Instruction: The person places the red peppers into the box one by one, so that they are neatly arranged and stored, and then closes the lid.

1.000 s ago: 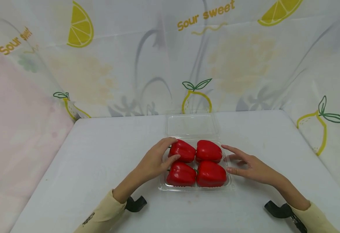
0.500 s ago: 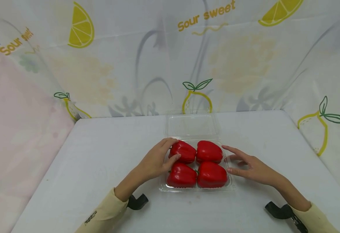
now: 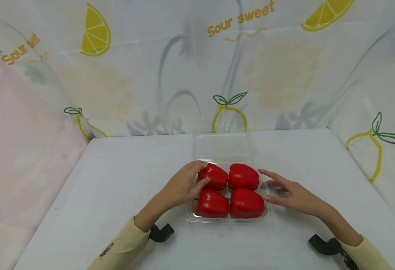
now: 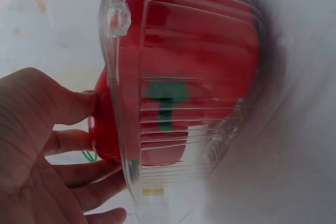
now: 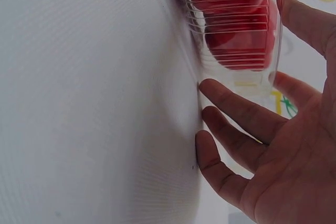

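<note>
Two rows of red bell peppers sit in a clear plastic clamshell box (image 3: pixel 229 220), whose lid (image 3: pixel 222 145) lies folded back. My left hand (image 3: pixel 180 187) holds the back-left bell pepper (image 3: pixel 214 177), thumb on its near side and fingertips at its far side. In the left wrist view that bell pepper (image 4: pixel 104 124) stands above the rim between thumb and index finger. My right hand (image 3: pixel 297 197) is spread at the box's right side. In the right wrist view its thumb and index finger touch the rim, and the other fingers of the hand (image 5: pixel 294 156) rest loosely near the table.
Front-left (image 3: pixel 211 203), front-right (image 3: pixel 246 203) and back-right (image 3: pixel 243 176) bell peppers fill the other places in the box. A white cloth covers the table (image 3: pixel 123 168). A lemon-print curtain (image 3: pixel 170 75) hangs behind it. Black wrist mounts (image 3: pixel 162 233) show below both hands.
</note>
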`<state>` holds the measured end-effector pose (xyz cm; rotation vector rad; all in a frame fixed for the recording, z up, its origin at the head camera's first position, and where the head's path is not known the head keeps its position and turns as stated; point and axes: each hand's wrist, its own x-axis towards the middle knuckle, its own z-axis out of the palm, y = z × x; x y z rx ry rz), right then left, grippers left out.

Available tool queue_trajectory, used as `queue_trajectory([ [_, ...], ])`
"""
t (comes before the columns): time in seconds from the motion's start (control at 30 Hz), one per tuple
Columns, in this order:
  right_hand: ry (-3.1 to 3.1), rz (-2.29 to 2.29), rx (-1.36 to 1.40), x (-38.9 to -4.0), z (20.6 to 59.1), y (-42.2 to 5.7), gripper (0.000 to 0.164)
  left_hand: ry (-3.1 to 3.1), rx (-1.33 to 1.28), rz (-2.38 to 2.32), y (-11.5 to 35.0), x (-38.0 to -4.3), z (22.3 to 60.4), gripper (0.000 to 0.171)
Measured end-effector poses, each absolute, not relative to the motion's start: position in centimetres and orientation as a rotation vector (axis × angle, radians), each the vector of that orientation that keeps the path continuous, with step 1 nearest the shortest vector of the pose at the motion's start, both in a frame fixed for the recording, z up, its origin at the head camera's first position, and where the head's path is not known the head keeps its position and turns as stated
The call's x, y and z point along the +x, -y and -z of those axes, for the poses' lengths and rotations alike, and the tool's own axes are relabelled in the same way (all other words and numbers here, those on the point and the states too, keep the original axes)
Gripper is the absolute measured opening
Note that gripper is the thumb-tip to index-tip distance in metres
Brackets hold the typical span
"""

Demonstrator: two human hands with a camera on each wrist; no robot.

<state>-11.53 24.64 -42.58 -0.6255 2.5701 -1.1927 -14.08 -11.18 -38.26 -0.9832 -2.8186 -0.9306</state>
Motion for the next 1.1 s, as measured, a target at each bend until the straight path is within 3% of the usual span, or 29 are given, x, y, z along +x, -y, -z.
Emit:
queue_trajectory([
  [1.1,-2.610,1.148,-0.700,-11.7,42.0,-24.7,0.075,2.771,-0.880,1.248,12.3,-14.8,38.7,0.044],
])
